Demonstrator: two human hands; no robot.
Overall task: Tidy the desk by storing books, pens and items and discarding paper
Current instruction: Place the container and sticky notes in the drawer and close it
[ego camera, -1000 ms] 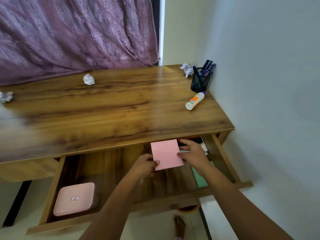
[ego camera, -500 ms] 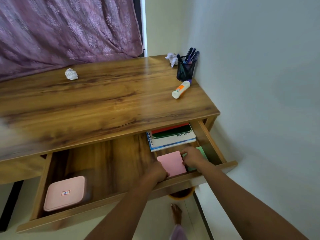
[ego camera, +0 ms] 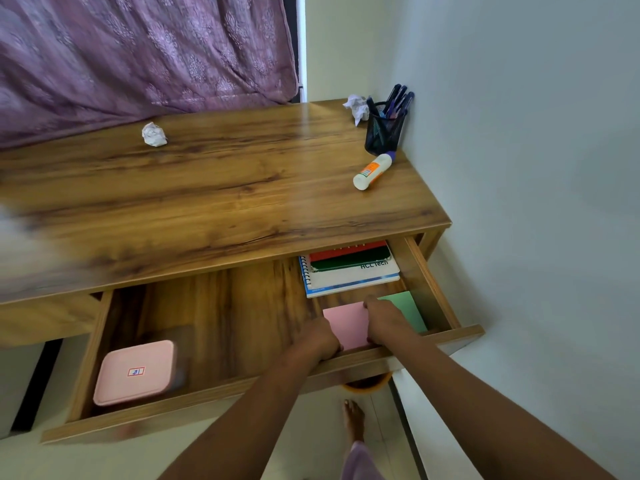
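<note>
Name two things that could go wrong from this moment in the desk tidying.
1. The left hand and right hand hold the pink pad inside the open drawer; closing it early could pinch fingers.
2. The glue bottle lies on its side on the desk and might roll if the drawer is shut hard.
</note>
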